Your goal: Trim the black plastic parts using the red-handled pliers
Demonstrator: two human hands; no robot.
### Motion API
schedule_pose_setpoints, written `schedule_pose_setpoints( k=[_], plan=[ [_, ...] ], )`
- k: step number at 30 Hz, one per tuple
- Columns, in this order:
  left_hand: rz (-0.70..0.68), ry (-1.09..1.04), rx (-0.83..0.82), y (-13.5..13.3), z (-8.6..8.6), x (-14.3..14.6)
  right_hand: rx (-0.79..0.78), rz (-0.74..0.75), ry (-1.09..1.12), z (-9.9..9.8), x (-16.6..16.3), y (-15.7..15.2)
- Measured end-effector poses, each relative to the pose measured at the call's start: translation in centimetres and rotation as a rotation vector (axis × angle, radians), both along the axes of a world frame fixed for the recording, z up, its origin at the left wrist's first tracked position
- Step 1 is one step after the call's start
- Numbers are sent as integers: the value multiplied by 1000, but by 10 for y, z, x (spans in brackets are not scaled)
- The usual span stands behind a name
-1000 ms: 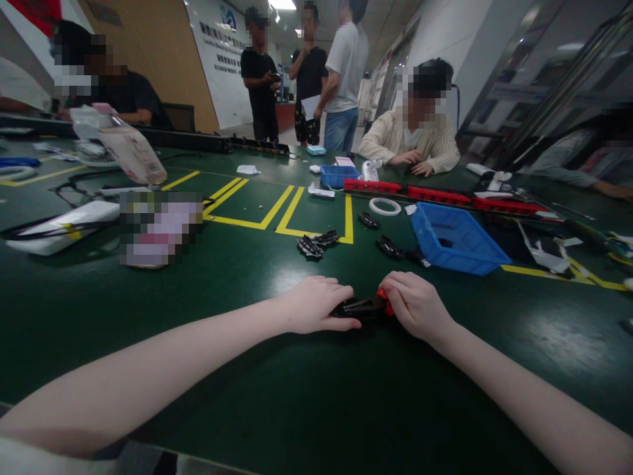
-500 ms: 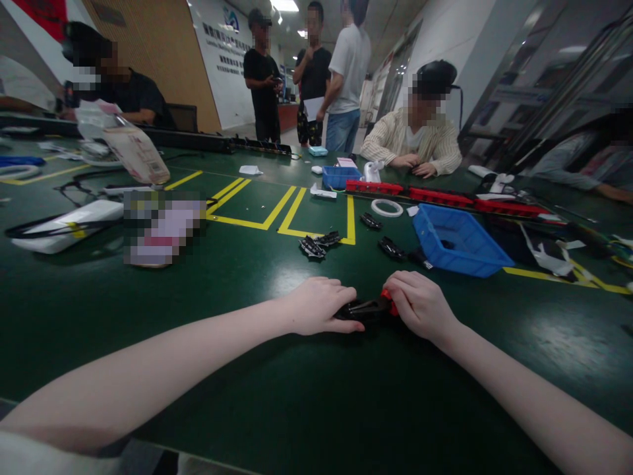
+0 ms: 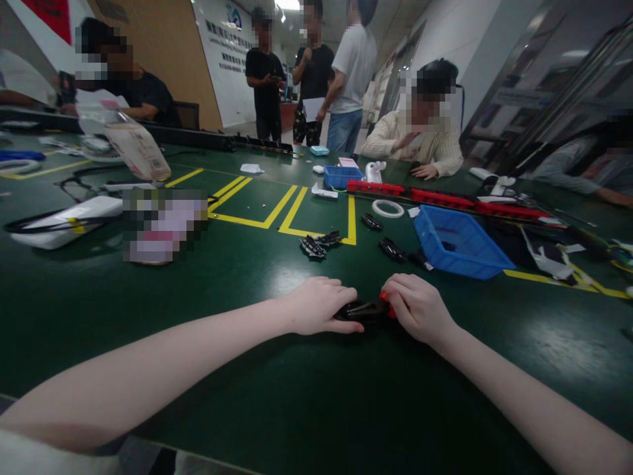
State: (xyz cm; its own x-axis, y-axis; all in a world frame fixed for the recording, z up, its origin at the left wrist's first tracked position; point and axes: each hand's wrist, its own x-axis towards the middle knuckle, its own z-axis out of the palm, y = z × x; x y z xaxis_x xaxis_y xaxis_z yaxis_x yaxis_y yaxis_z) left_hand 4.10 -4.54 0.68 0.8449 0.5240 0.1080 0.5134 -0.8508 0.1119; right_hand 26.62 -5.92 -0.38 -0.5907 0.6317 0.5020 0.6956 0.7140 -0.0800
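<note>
Low over the green table (image 3: 277, 402), my left hand (image 3: 321, 305) pinches a glossy black plastic part (image 3: 357, 310) between thumb and fingers. My right hand (image 3: 419, 307) is closed around a red-and-black tool (image 3: 384, 305), whose kind I cannot make out; most of it is hidden by the fingers. Its dark end meets the right side of the black part. Beyond my hands lie several similar black parts, among them one on the left (image 3: 312, 247) and one on the right (image 3: 393, 249).
A blue bin (image 3: 459, 254) stands right of the loose parts, with a white ring (image 3: 388, 208) and a long red strip (image 3: 445, 198) behind it. On the left are a white case (image 3: 64, 221) and a bottle (image 3: 138, 148). A seated person (image 3: 415, 145) works across the table.
My right hand has shifted very slightly, and the red of the tool shows a little differently. My left hand keeps its hold. The person across has raised one hand toward the head.
</note>
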Motion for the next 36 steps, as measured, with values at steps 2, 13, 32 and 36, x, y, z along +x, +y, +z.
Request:
schedule_pose_setpoints(
  k=[2,13,32,36],
  plan=[
    [-2,-7,6,0,-1,-1,-4,0,-1,0,0,0],
    [-29,-33,22,0,-3,-1,-12,-1,-4,4,1,0],
    [-12,-40,-13,0,-3,-2,-4,-5,22,0,3,0],
    [0,-25,2,0,-3,-1,6,-12,22,2,1,-3]
  ],
)
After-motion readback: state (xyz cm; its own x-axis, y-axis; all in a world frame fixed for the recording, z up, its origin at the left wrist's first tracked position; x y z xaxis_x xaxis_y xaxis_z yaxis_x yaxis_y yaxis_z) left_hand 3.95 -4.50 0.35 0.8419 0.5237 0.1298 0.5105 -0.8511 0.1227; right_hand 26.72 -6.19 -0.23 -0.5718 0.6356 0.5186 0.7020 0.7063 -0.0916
